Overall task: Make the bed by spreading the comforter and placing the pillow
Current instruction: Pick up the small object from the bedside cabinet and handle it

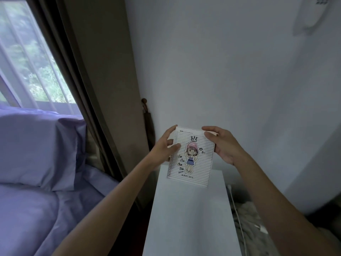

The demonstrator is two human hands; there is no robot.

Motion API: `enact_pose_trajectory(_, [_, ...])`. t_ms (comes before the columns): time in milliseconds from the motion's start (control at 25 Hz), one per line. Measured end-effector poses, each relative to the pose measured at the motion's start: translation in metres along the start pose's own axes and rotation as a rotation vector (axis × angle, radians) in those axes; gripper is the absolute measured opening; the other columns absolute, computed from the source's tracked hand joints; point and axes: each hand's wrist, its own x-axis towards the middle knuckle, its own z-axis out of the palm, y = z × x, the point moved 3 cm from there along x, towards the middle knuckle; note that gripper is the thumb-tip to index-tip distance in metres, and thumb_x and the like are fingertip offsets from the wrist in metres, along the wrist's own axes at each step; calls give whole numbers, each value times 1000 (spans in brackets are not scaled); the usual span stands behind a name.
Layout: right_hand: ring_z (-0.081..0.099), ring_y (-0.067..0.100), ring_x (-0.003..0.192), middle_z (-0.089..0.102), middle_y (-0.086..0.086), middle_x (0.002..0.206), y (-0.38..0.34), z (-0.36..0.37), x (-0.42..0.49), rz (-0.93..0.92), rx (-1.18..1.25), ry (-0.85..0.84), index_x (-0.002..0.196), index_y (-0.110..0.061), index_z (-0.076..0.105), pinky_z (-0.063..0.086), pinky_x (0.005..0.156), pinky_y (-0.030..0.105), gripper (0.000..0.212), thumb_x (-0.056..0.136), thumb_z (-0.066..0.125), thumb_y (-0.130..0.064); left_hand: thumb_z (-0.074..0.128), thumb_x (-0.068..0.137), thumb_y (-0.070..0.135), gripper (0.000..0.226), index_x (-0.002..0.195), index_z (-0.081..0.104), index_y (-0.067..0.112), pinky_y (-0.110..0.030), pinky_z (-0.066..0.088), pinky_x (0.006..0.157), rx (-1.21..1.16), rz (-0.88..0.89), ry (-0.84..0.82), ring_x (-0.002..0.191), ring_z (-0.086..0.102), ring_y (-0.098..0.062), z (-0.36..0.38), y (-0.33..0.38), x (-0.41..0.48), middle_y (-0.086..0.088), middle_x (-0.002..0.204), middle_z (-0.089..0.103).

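Observation:
A lined notepad (191, 159) with a cartoon girl drawn on it stands upright on the far end of a white bedside table (188, 215). My left hand (166, 145) holds its left edge, thumb on the front of the page. My right hand (224, 145) grips its top right corner. On the left lies the bed with a lilac sheet (36, 218), and a lilac pillow (35, 150) stands propped at its head. No comforter is in view.
A brown curtain (103, 89) hangs between the bed and the white wall. The window (27, 61) is behind the pillow. A white cable (238, 217) runs down the table's right side over crumpled grey fabric (252, 224).

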Motion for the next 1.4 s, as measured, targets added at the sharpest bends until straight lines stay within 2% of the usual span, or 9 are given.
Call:
enact_pose_trajectory(160, [67, 23, 93, 69, 7, 105, 47, -1, 2, 25, -121, 197, 129, -22, 52, 58, 78, 43, 40, 90, 60, -12, 53, 94, 4, 65, 131, 30, 53, -50, 55, 89, 24, -38, 81, 109, 63, -31, 8, -26, -3, -16, 117, 65])
enact_pose_trajectory(480, [46, 24, 131, 43, -3, 146, 154, 9, 15, 163, -221, -10, 147, -38, 25, 50, 91, 47, 56, 99, 45, -16, 57, 89, 5, 67, 142, 33, 39, -52, 48, 99, 47, -207, 193, 114, 63, -24, 10, -134, -10, -1, 126, 65])
enact_pose_trajectory(600, [45, 25, 132, 40, 1, 149, 201, 16, 24, 147, -341, -19, 148, -37, 18, 47, 101, 46, 56, 100, 42, -21, 52, 93, 9, 70, 148, 23, 40, -34, 48, 102, 234, -258, 278, 110, 61, -6, 18, -157, -16, 10, 132, 60])
enact_pose_trajectory(680, [52, 26, 125, 49, 6, 143, 227, 20, 26, 129, -422, 1, 149, -33, 18, 45, 103, 40, 55, 100, 41, -22, 45, 97, 10, 72, 151, 8, 40, -30, 45, 101, 321, -313, 259, 115, 58, -11, 24, -177, -20, 7, 137, 55])
enact_pose_trajectory(840, [65, 29, 97, 66, 21, 111, 267, 20, 25, 78, -550, 67, 150, -29, 19, 49, 86, 28, 55, 100, 41, -18, 39, 100, 11, 74, 150, -9, 37, -35, 41, 107, 297, -372, 180, 130, 48, -20, 36, -224, -25, 5, 149, 42])
enact_pose_trajectory(1000, [51, 15, 66, 58, 15, 80, 294, 16, 27, -15, -569, 97, 149, -30, 22, 39, 68, 18, 56, 99, 43, -15, 41, 99, 10, 78, 148, -10, 43, -31, 44, 102, 303, -366, 164, 125, 51, -15, 40, -252, -24, 8, 147, 43])
enact_pose_trajectory(1200, [56, 12, 112, 56, -1, 130, 309, 12, 24, -42, -508, 82, 149, -25, 23, 32, 87, -4, 54, 100, 41, -15, 41, 99, 7, 82, 146, -17, 42, -26, 37, 107, 331, -399, 135, 133, 45, -17, 54, -266, -36, 8, 148, 41])
enact_pose_trajectory(1320, [44, 3, 124, 37, -18, 136, 310, 11, 23, -30, -468, 57, 150, -25, 21, 29, 95, -3, 54, 100, 42, -18, 43, 97, 7, 88, 140, -21, 50, -34, 37, 112, 351, -394, 124, 134, 45, -23, 57, -269, -38, 9, 150, 40])
enact_pose_trajectory(1400, [41, 7, 131, 36, -15, 142, 311, 9, 24, -20, -458, 45, 150, -26, 20, 33, 106, 10, 56, 100, 44, -18, 46, 96, 8, 93, 137, -24, 53, -39, 38, 112, 372, -394, 104, 134, 46, -23, 59, -267, -37, 9, 151, 38])
